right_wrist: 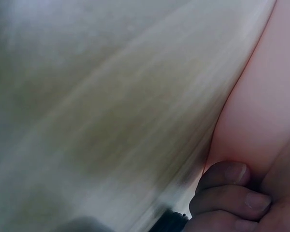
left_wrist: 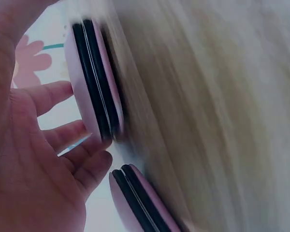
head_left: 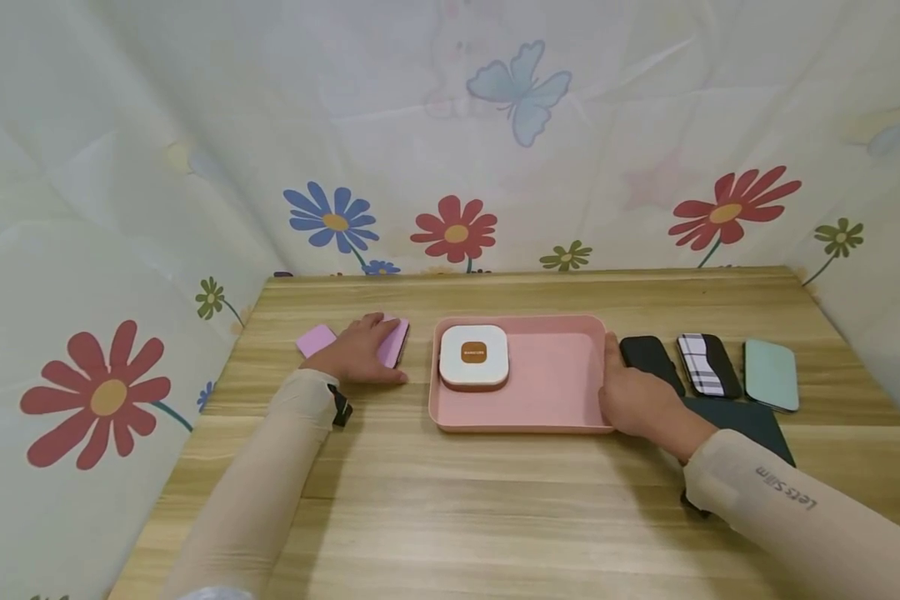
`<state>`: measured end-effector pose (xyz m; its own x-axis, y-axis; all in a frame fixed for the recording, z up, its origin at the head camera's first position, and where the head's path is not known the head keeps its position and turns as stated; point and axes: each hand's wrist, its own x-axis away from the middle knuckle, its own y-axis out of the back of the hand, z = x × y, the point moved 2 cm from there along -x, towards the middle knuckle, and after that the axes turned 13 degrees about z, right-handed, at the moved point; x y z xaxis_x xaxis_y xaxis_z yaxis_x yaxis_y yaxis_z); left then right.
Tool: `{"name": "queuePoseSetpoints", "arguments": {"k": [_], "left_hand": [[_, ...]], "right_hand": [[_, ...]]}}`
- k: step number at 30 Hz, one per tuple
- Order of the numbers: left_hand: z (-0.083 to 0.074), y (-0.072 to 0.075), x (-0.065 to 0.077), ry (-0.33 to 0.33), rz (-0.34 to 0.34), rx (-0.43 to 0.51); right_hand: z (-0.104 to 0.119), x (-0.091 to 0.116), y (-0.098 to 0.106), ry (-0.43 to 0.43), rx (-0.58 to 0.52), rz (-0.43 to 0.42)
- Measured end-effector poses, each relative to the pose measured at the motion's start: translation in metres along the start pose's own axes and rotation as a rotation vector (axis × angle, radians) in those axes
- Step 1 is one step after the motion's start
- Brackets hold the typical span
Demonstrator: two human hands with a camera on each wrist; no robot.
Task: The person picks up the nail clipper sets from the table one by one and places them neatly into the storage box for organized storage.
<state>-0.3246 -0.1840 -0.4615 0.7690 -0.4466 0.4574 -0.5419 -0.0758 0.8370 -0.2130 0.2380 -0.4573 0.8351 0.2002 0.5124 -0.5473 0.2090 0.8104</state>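
My left hand lies over a slim pink case on the left part of the table. In the left wrist view, its fingertips touch the pink face of this black-edged case, while the thumb stands apart. A second pink case lies just left of that hand. My right hand holds the right edge of a pink tray. The right wrist view shows its fingers curled against the tray wall. A white rounded box with a brown label sits in the tray's left part.
Right of the tray lie a black case, a plaid-and-black case and a mint-green case in a row. A dark flat piece lies partly behind the right wrist. A flowered cloth hangs behind the wooden table.
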Motion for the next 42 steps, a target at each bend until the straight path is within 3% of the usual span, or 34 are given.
{"name": "queuePoseSetpoints", "arguments": {"k": [11, 20, 30, 35, 42], "left_hand": [[-0.003, -0.002, -0.001, -0.017, -0.053, 0.011], [-0.01, -0.002, 0.005, -0.031, -0.056, 0.014], [-0.008, -0.004, 0.011, -0.08, -0.024, -0.02], [-0.006, -0.006, 0.009, -0.11, -0.04, 0.002], [-0.005, -0.007, 0.009, -0.039, -0.124, 0.006]], "right_hand": [[0.0, 0.001, 0.0, 0.009, -0.013, -0.004], [0.0, 0.003, 0.001, 0.005, -0.015, -0.008], [-0.007, -0.001, 0.003, 0.111, -0.098, 0.031], [-0.008, -0.002, 0.005, 0.141, -0.101, 0.064], [-0.011, -0.003, 0.007, 0.138, -0.11, 0.114]]}}
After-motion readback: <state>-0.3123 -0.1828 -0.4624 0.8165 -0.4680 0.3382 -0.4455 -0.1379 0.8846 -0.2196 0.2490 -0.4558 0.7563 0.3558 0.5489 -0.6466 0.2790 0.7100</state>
